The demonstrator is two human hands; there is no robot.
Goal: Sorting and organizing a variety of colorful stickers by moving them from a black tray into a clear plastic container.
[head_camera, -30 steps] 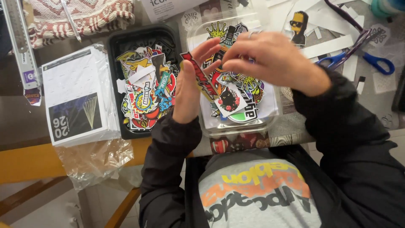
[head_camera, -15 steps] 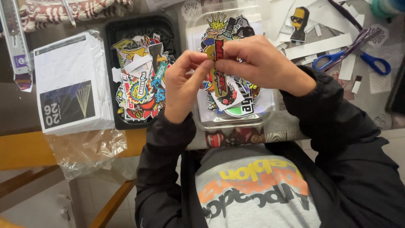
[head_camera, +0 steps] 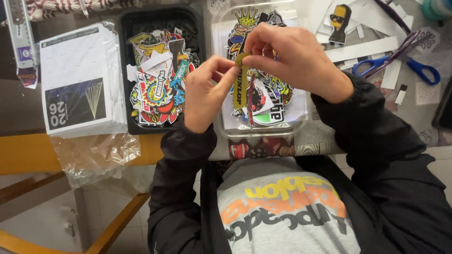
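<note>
- While both hands meet above the clear tray (head_camera: pixel 226 129), the yellow sticker strip (head_camera: pixel 238 87) hangs between them, its long axis running from the far edge of the tabletop toward the near one.
- Left hand (head_camera: pixel 207 94): fingers pressed together, thumb and forefinger pinching the strip's upper end from the left.
- Right hand (head_camera: pixel 292 61): fingers curled, pinching the same top end from the right; a thin red strip (head_camera: pixel 251 106) dangles just beside it.
- Both hands are equally close; the black tray (head_camera: pixel 197 28) sits to the left.
</note>
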